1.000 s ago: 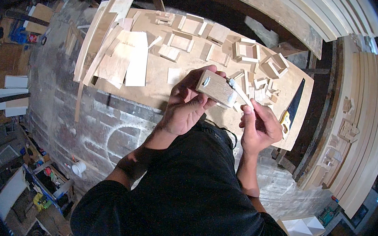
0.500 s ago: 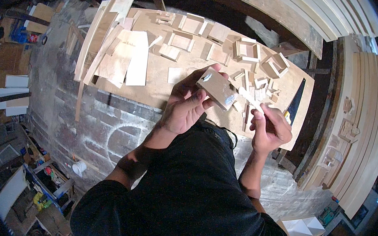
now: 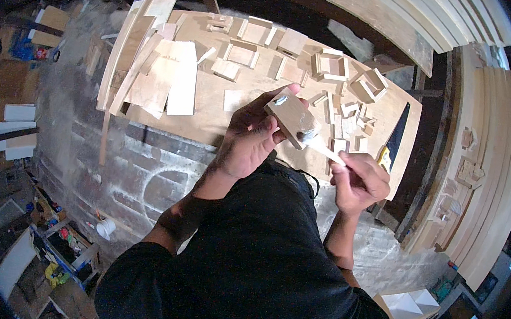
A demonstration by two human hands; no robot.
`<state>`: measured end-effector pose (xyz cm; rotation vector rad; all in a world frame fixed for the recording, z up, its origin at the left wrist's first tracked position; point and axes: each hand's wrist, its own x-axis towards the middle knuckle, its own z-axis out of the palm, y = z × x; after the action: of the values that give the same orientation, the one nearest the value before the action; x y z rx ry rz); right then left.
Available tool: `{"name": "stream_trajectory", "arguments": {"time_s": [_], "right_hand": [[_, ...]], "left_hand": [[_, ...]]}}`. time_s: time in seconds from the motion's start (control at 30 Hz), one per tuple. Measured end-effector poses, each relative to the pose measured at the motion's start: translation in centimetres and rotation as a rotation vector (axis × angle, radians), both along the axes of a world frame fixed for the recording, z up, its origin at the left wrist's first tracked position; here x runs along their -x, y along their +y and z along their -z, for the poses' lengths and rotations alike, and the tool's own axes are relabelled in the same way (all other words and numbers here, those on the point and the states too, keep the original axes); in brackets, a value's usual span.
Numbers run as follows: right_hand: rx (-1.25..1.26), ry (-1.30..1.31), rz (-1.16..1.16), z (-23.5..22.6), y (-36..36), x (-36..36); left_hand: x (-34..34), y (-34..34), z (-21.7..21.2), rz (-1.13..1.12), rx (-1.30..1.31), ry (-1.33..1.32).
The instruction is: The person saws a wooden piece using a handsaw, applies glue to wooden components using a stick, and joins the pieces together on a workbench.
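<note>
My left hand (image 3: 253,136) grips a small flat wooden block (image 3: 292,115) by its edges, tilted above the near part of the table. Whitish smears show at the block's upper left corner and near its lower right end. Pinched between thumb and fingers of my right hand (image 3: 359,179) is a thin pale stick (image 3: 327,151). Its tip meets the smear at the block's lower right end. Beyond my hands, small open wooden boxes (image 3: 331,67) and loose wood pieces (image 3: 346,120) lie on the plywood table (image 3: 197,130).
A handsaw (image 3: 398,133) with a yellow handle lies at the table's right edge. Boards and a white panel (image 3: 183,79) are piled on its left end. Long planks (image 3: 497,158) stack at far right. A white bucket (image 3: 105,227) stands at lower left.
The stick's tip has come down and left onto the block's smeared end, and my right hand has shifted slightly down. The block is turned a little. My left hand keeps its grip.
</note>
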<state>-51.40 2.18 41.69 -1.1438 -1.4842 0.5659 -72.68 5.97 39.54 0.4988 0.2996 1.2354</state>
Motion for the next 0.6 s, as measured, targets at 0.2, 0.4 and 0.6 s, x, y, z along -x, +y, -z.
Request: {"name": "stream_trajectory", "arguments": {"time_s": [0.2, 0.4, 0.6], "right_hand": [[0.1, 0.007, 0.161, -0.1, 0.3, -0.6], [0.01, -0.033, 0.013, -0.3, -0.4, 0.4], [0.095, 0.015, 0.034, -0.5, -0.8, 0.2]], "left_hand": [[-0.2, 0.2, 0.1, -0.015, 0.005, 0.041], [-0.2, 0.2, -0.1, -0.038, 0.024, 0.078], [0.5, 0.0, 0.3, -0.014, 0.017, 0.052]]}}
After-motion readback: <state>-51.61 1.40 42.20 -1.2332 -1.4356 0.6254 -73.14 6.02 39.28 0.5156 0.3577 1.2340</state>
